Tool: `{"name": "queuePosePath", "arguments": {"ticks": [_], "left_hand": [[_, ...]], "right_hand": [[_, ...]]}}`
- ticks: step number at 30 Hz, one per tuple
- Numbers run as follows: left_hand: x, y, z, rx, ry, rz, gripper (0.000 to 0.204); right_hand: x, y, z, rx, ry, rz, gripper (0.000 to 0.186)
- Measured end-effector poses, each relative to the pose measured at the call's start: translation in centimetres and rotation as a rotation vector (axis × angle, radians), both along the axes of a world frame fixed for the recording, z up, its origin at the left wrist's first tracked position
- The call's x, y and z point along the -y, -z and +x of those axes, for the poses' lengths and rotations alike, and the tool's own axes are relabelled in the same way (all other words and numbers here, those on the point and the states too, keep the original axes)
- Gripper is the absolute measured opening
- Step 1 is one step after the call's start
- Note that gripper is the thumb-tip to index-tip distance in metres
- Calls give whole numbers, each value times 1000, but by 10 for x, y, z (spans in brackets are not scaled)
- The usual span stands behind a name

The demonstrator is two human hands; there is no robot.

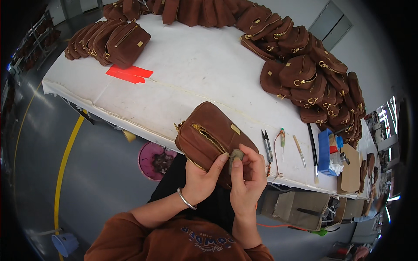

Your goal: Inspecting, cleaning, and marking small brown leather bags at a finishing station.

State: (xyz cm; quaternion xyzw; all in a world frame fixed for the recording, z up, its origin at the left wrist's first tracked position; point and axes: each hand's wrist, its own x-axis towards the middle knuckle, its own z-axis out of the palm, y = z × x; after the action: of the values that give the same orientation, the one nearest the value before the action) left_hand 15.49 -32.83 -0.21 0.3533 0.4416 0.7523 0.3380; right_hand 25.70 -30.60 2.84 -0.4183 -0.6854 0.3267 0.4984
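A brown zippered bag (202, 130) with gold zips and a small gold plate rests partly on the table's near edge, tilted toward me. My left hand (201, 176) grips its lower side, the thumb lying near the end of the front zip. Pinched between the thumb and fingers of my right hand (249, 172) is a small greyish-green lump (236, 155), pressed against the bag's front. What the lump is made of I cannot make out. The fingers of my left hand behind the bag are hidden.
Brown bags (313, 74) are heaped at the right, with a row (126, 43) at the far left by red tape (129, 74). Scissors (267, 145), an awl (282, 138), a brush (313, 152) and a blue box (324, 152) lie right. Below stands a pink bin (146, 163).
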Motion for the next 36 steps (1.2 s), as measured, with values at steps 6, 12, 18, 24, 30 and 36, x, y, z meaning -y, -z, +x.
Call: {"name": "queuePosePath", "arguments": {"ticks": [6, 12, 18, 24, 30, 36], "left_hand": [[3, 2, 1, -11, -4, 19, 14], [4, 4, -3, 21, 103, 10, 19], [5, 0, 1, 81, 94, 28, 22], [5, 2, 4, 19, 92, 35, 22], [5, 4, 3, 113, 131, 36, 25], [2, -4, 3, 134, 101, 18, 23]], "right_hand": [[0, 0, -1, -118, -14, -102, 24], [0, 3, 4, -169, 3, -77, 22], [-9, 2, 2, -262, 65, -32, 20], [-16, -10, 15, -397, 94, -193, 17], [-12, -13, 19, -408, 38, -270, 16], [-8, -10, 21, -467, -54, -302, 19]]}}
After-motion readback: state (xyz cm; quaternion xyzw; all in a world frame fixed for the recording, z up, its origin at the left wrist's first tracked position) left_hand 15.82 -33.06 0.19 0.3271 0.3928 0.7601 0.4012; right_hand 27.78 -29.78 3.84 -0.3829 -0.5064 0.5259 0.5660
